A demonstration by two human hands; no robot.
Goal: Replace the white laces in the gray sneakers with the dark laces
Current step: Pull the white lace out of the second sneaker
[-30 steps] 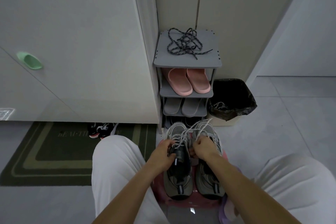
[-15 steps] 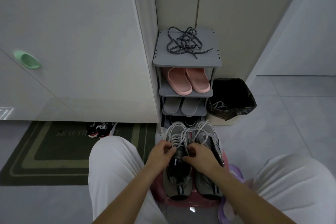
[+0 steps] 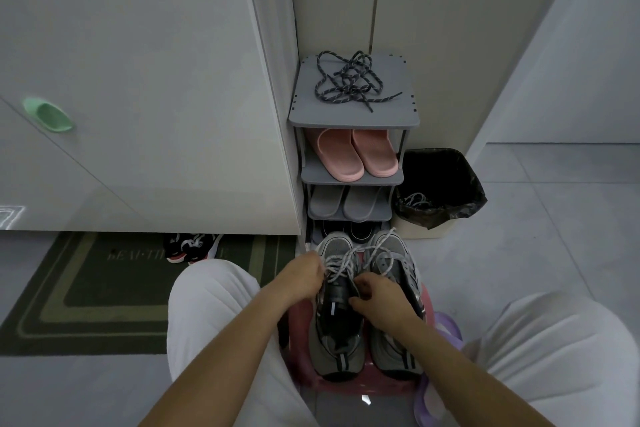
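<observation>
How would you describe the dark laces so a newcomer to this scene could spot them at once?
Find the gray shoe rack in the corner beside the white cabinet. On its top shelf, above the pink slippers, lies a loose tangle of dark laces. Unlike the white laces in the gray sneakers below, they are speckled and touch no shoe.
</observation>
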